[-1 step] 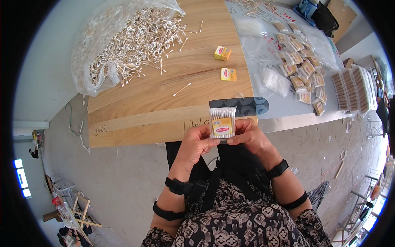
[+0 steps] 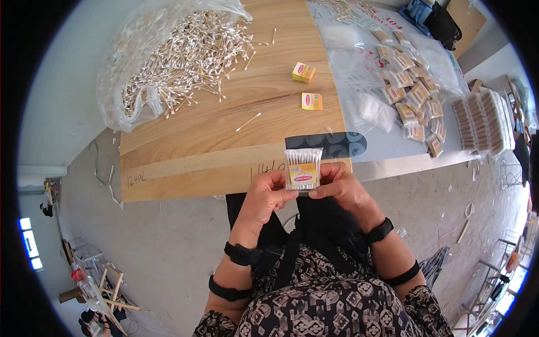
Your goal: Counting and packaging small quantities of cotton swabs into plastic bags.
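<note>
A small clear packet of cotton swabs (image 2: 303,170) with a yellow label card inside is held upright over the table's front edge. My left hand (image 2: 265,197) pinches its lower left corner between thumb and fingers. On the other side, my right hand (image 2: 340,188) grips the lower right corner the same way. White swab tips line the top of the packet. Beyond it lie a single yellow label card (image 2: 311,101) and a small stack of label cards (image 2: 304,72). One loose cotton swab (image 2: 248,122) rests on the wood to their left.
A large open plastic bag (image 2: 115,106) spills a heap of loose cotton swabs (image 2: 185,62) at the far left. Filled packets (image 2: 416,95) pile up on the right, beside empty clear bags (image 2: 376,112) and stacked rows of packets (image 2: 483,123). A dark patterned strip (image 2: 331,145) lies near the front edge.
The packet has tipped very slightly between my hands, its top edge a touch lower. Both hands keep their hold, and the things on the table stay where they were.
</note>
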Available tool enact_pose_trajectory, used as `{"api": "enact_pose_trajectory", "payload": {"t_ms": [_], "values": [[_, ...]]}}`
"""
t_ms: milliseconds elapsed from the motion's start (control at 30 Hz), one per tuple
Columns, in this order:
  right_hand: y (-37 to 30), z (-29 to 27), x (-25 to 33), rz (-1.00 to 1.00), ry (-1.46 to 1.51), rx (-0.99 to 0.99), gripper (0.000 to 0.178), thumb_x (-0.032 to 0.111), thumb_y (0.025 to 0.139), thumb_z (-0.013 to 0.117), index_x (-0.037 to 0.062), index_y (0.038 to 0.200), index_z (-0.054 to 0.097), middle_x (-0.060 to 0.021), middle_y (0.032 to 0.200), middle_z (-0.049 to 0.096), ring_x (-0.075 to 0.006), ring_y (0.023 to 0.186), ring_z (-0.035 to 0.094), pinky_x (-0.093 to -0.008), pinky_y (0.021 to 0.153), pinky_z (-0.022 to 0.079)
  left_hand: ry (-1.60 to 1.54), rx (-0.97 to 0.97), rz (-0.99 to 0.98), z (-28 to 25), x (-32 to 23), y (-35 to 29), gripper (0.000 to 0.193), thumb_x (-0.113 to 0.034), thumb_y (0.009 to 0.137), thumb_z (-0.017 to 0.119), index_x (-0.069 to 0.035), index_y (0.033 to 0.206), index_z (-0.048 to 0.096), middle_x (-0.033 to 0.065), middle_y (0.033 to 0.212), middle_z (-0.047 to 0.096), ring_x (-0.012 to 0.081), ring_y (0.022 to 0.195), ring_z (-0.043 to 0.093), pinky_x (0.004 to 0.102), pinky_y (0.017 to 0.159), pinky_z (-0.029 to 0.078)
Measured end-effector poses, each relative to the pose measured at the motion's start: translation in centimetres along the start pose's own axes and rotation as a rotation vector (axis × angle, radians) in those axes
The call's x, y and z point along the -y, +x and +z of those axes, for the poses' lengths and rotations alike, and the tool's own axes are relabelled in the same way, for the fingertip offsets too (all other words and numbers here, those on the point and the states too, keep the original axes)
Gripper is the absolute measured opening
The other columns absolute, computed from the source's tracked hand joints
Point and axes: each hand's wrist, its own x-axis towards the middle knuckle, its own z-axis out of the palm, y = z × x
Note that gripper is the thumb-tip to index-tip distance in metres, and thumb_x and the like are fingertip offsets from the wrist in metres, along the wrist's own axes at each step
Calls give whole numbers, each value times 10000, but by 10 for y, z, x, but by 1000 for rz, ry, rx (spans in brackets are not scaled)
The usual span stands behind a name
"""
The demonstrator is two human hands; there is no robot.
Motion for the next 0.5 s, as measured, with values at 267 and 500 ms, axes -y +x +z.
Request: {"api": "enact_pose_trajectory", "payload": {"t_ms": [267, 500], "values": [[-2, 3, 4, -22, -52, 44, 171, -16, 764, 709, 7, 933, 691, 31, 780, 639, -40, 699, 535, -207, 661, 444, 83, 1, 115, -7, 0, -3, 153, -10, 758, 735, -52, 739, 589, -41, 604, 522, 23, 474, 403, 176, 437, 290], [9, -2, -15, 35, 177, 2, 128, 39, 829, 664, 2, 951, 652, 25, 729, 569, -48, 612, 425, -204, 557, 320, -267, -66, 51, -12, 3, 7, 159, -111, 804, 740, -47, 824, 596, -2, 658, 554, 75, 499, 450, 221, 469, 372]]}}
